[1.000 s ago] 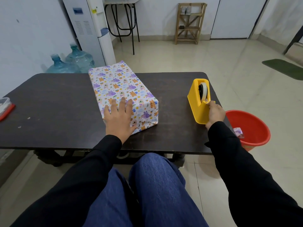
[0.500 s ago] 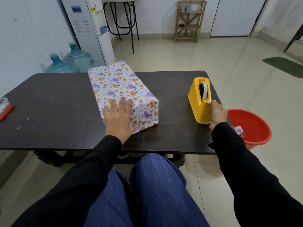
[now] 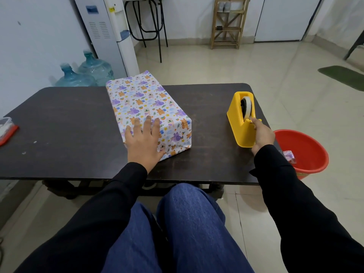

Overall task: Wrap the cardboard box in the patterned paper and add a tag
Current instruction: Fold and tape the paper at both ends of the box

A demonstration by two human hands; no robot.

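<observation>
Dark wooden table (image 3: pixel 69 125): my left hand (image 3: pixel 142 141) lies flat on the pattern-wrapped cardboard box (image 3: pixel 141 95), right hand (image 3: pixel 263 134) pinches white tape (image 3: pixel 248 106) at the yellow plastic dispenser (image 3: pixel 239 127) (sealing step, I judge); next, tear it cleanly.

We identify a plain office back room or break area: a white water dispenser (image 3: pixel 98 32) with spare water bottles (image 3: pixel 96 69) beside it, a tiled floor (image 3: pixel 216 67), bare walls and a small wooden rack (image 3: pixel 226 23).

Right hand (image 3: pixel 263 134) slightly further right, at near end of tape dispenser (image 3: pixel 239 126).
</observation>
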